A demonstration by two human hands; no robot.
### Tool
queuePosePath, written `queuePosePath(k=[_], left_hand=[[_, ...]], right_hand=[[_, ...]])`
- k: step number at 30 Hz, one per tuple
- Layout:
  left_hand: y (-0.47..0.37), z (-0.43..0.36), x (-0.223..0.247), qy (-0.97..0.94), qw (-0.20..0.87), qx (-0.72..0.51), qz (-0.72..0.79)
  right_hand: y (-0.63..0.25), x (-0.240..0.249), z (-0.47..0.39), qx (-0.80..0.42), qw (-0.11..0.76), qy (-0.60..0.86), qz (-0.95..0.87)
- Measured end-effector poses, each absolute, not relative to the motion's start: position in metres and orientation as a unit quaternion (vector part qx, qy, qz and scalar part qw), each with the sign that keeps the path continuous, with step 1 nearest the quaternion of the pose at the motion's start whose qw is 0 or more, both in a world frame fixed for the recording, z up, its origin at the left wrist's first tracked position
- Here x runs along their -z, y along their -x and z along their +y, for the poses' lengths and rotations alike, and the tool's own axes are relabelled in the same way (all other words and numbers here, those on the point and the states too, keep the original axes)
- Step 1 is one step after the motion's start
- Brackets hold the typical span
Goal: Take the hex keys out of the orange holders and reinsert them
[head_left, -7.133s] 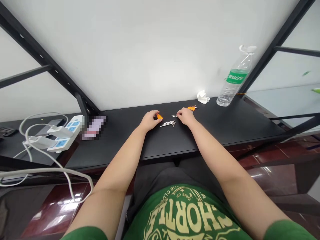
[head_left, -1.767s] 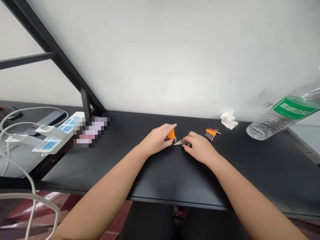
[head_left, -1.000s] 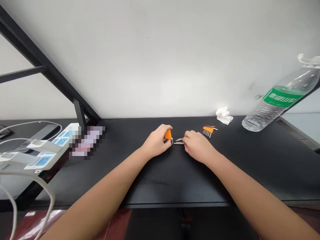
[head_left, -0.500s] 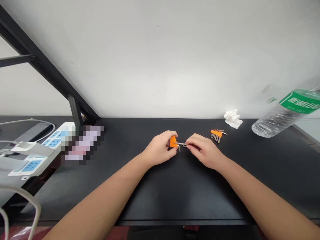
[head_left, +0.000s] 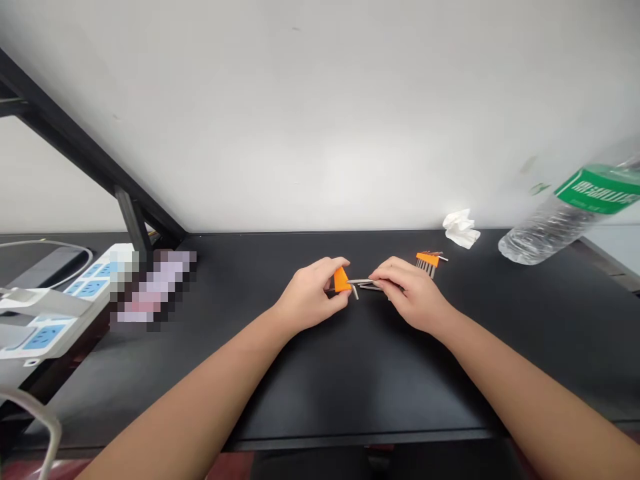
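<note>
My left hand (head_left: pixel 311 295) pinches an orange hex key holder (head_left: pixel 342 280) between thumb and fingers above the black desk. A bent metal hex key (head_left: pixel 355 292) sticks out of its lower right side. My right hand (head_left: pixel 414 295) grips a hex key (head_left: pixel 361 281) by thumb and fingertips, its left end at the holder's right side; whether it sits inside a hole I cannot tell. Just below lies more metal, seemingly another hex key (head_left: pixel 370 287), partly hidden by my right fingers. Behind my right hand rests a second orange holder (head_left: pixel 428 258) with several hex keys in it.
Crumpled white tissue (head_left: pixel 461 229) lies near the wall. A clear bottle with a green label (head_left: pixel 597 190) stands at right. On the left are a white power strip (head_left: pixel 103 288) with cables, a blurred-out object (head_left: pixel 155 287) and a black metal frame (head_left: pixel 133 217).
The view has shifted slightly, moving the scene a little left. Both hands keep their hold, with the hex key still at the holder; more metal now shows below my right fingertips.
</note>
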State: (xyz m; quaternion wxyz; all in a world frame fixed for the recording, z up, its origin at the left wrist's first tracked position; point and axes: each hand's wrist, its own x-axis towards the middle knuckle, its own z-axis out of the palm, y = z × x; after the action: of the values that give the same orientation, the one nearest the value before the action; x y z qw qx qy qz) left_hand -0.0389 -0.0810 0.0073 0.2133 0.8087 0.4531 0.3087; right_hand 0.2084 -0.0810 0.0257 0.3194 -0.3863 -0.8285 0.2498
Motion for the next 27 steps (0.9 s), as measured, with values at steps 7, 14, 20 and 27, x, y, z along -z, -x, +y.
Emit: queuePosePath(k=[7, 14, 20, 27], left_hand=[[0.036, -0.081, -0.004, -0.811, 0.217, -0.318, 0.440], [0.036, -0.079, -0.004, -0.806, 0.219, -0.320, 0.446], [0.036, -0.079, -0.002, -0.810, 0.223, -0.316, 0.441], [0.034, -0.081, -0.004, -0.812, 0.227, -0.297, 0.448]], right_hand=[[-0.212, -0.029, -0.081, -0.242, 0.326, 0.384, -0.829], [-0.218, -0.031, -0.080, -0.221, 0.332, 0.388, -0.831], [-0.219, -0.031, -0.079, -0.228, 0.313, 0.380, -0.840], [-0.221, -0.032, -0.079, -0.210, 0.300, 0.367, -0.855]])
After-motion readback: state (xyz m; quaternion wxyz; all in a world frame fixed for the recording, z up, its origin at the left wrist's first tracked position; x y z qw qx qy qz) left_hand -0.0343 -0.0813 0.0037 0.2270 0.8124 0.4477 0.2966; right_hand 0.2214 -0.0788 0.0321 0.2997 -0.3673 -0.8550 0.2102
